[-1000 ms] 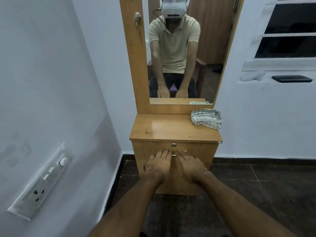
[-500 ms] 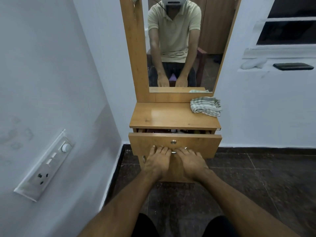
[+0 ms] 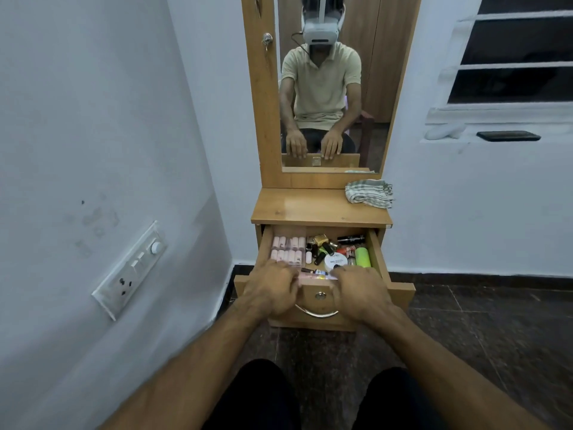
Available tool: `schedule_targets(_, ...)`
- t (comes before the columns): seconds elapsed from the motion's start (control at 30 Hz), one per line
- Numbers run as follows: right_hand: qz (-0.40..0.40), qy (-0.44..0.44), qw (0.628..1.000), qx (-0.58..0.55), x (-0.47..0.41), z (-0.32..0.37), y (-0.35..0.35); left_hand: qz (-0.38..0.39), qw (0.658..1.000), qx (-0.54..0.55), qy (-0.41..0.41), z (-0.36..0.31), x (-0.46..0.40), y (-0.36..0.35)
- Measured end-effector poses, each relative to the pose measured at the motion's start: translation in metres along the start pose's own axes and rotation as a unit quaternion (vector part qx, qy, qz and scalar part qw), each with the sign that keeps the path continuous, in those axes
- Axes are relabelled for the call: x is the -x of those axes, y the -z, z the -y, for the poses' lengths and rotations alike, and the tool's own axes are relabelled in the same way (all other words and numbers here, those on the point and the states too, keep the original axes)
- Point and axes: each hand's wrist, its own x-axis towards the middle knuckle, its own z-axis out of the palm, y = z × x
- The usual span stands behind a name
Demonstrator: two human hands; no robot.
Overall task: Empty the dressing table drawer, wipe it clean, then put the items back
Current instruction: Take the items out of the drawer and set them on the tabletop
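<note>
Both arms reach straight out from the person's knees to the drawer (image 3: 376,252), which stands pulled out from under the wooden table (image 3: 310,209). The left hand (image 3: 273,290) and the right hand (image 3: 362,291) sit on the top edge of the drawer front, backs up, fingers curled over it. Each grip is closed on that edge, one on each side of the round lock (image 3: 320,295) and the curved metal handle (image 3: 316,312). Inside the drawer lie pink tubes (image 3: 286,250) on the left, small dark bottles (image 3: 322,246) in the middle, a round white tub (image 3: 335,261), and a bright green tube (image 3: 362,257) on the right. A striped cloth (image 3: 369,193) lies on the table's back right corner.
</note>
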Motion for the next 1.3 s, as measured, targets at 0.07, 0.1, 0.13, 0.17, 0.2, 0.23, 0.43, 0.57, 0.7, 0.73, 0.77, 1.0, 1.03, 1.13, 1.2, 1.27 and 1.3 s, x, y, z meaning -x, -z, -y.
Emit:
schedule_targets(0.07, 0.009, 0.001, 1.000, -0.004, 0.009, 0.000, -0.003, 0.037, 0.999, 0.030, 0.019, 0.004, 0.007, -0.003)
schedule_targets(0.1, 0.014, -0.003, 1.000, -0.010, 0.013, 0.000, -0.002, 0.043, 0.998, 0.044, 0.026, 0.005, 0.010, -0.004)
schedule_targets(0.13, 0.024, -0.010, 1.000, -0.016, 0.017, 0.001, 0.000, 0.053, 0.997, 0.051, 0.032, 0.004, 0.012, -0.003)
schedule_targets(0.17, 0.039, -0.016, 0.999, -0.018, 0.019, 0.003, 0.003, 0.066, 0.996, 0.051, 0.037, 0.003, 0.013, -0.001)
schedule_targets(0.2, 0.058, -0.021, 0.998, -0.021, 0.021, 0.004, 0.007, 0.078, 0.995, 0.047, 0.040, 0.003, 0.014, 0.001)
schedule_targets(0.23, 0.079, -0.027, 0.996, -0.026, 0.022, 0.007, 0.011, 0.085, 0.995, 0.042, 0.042, 0.003, 0.014, 0.003)
schedule_targets(0.43, 0.162, -0.048, 0.986, 0.010, 0.021, 0.016, 0.017, 0.091, 0.994, 0.043, 0.049, 0.005, 0.015, 0.006)
schedule_targets(0.57, 0.187, -0.061, 0.980, 0.017, 0.002, 0.019, 0.019, 0.090, 0.993, 0.059, 0.049, 0.012, 0.007, 0.007)
schedule_targets(0.7, 0.178, -0.075, 0.968, -0.158, -0.035, 0.024, 0.016, 0.054, 0.993, 0.066, 0.078, 0.027, -0.009, 0.002)
schedule_targets(0.73, 0.167, -0.085, 0.960, -0.209, -0.046, 0.027, 0.011, 0.040, 0.994, 0.054, 0.089, 0.032, -0.014, 0.000)
schedule_targets(0.77, 0.159, -0.101, 0.949, -0.254, -0.055, 0.031, 0.006, 0.033, 0.994, 0.040, 0.098, 0.037, -0.019, -0.004)
schedule_targets(1.0, 0.159, -0.198, 0.914, -0.317, -0.103, 0.053, -0.040, 0.069, 0.990, 0.024, 0.124, 0.061, -0.045, -0.039)
schedule_targets(1.03, 0.155, -0.211, 0.913, -0.313, -0.107, 0.052, -0.044, 0.068, 0.990, 0.024, 0.121, 0.063, -0.047, -0.043)
schedule_targets(1.13, 0.166, -0.236, 0.906, -0.311, -0.113, 0.051, -0.053, 0.072, 0.989, 0.016, 0.125, 0.069, -0.054, -0.051)
schedule_targets(1.2, 0.158, -0.251, 0.896, -0.330, -0.116, 0.050, -0.059, 0.086, 0.987, 0.017, 0.137, 0.071, -0.058, -0.055)
schedule_targets(1.27, 0.148, -0.262, 0.888, -0.347, -0.120, 0.050, -0.064, 0.109, 0.984, 0.004, 0.139, 0.073, -0.060, -0.060)
schedule_targets(1.3, 0.143, -0.270, 0.882, -0.359, -0.122, 0.049, -0.066, 0.115, 0.984, -0.005, 0.136, 0.074, -0.061, -0.061)
